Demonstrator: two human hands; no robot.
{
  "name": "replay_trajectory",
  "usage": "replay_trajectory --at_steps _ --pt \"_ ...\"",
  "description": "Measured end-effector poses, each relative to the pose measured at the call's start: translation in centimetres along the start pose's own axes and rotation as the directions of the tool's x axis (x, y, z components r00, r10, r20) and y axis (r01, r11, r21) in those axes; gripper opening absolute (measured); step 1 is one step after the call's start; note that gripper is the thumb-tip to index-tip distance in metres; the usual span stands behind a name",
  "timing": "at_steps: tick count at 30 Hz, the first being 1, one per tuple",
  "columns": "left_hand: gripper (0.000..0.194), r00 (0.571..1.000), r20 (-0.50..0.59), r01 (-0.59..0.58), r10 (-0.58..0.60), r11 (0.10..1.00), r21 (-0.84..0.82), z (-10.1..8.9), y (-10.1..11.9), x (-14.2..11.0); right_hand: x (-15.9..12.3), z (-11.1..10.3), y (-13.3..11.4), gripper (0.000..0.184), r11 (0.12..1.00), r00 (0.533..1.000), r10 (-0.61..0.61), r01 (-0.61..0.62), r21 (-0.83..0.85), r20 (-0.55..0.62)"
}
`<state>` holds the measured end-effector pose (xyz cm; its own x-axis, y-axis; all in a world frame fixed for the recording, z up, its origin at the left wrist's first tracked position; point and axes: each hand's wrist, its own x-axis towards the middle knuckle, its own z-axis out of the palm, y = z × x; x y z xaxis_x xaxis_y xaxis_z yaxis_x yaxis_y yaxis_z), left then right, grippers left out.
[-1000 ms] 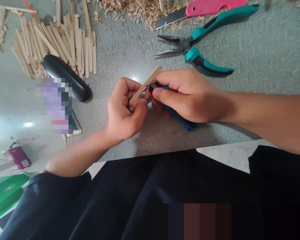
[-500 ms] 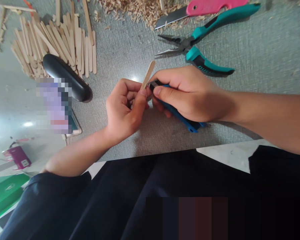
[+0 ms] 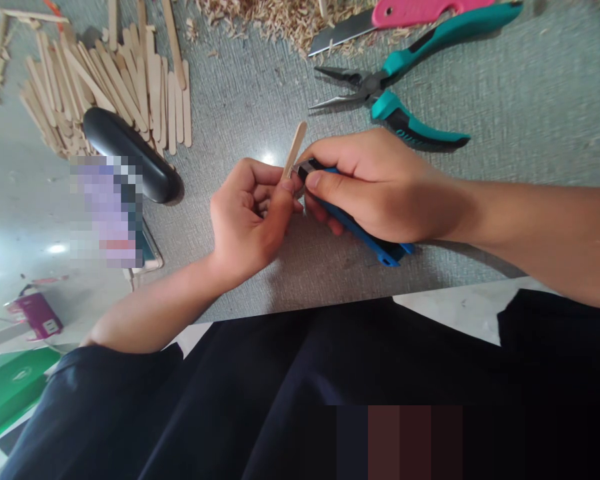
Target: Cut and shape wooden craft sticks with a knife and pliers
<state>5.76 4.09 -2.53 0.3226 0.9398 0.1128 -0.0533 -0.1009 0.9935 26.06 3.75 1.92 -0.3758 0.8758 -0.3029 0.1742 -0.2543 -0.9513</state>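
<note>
My left hand [image 3: 253, 217] pinches a wooden craft stick [image 3: 295, 148] between thumb and fingers, its rounded upper end sticking up at a slant. The stick's lower part is hidden in the hand. From the right, my right hand [image 3: 385, 190] is closed around a blue utility knife [image 3: 363, 233], thumb on the dark head near the blade. The knife's tip meets the side of the stick just above my left thumb; I cannot make out how deep the blade sits. Both hands are held close together over the grey textured table [image 3: 240, 293].
Long-nose pliers [image 3: 373, 87] with teal handles lie spread beyond my right hand. Behind them are a pink-handled blade [image 3: 410, 13] and wood shavings [image 3: 270, 23]. At left are piled craft sticks [image 3: 105, 80], a black case [image 3: 130, 153], a blurred phone [image 3: 153, 250] and a purple plug adapter [image 3: 39, 313].
The hands keep nearly the same pose, with the stick's upper end slightly further left. Everything on the table has shifted a little in view.
</note>
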Motion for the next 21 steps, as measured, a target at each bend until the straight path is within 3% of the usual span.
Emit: replay_trajectory --at_steps 6,12,21 --pt "0.026 1.000 -0.012 -0.020 0.020 0.999 0.025 0.03 -0.61 -0.29 -0.03 0.10 -0.56 0.037 0.994 0.994 0.109 -0.109 0.008 -0.018" --pt "0.026 0.998 -0.018 -0.054 0.055 0.998 0.032 0.08 -0.94 -0.26 -0.07 0.01 -0.40 0.036 0.994 0.994 0.105 -0.105 0.032 -0.014" --pt "0.028 1.000 0.007 0.016 -0.016 1.000 0.026 -0.06 -0.55 -0.19 0.05 0.08 -0.17 0.035 0.996 0.996 0.084 -0.084 0.025 -0.008"
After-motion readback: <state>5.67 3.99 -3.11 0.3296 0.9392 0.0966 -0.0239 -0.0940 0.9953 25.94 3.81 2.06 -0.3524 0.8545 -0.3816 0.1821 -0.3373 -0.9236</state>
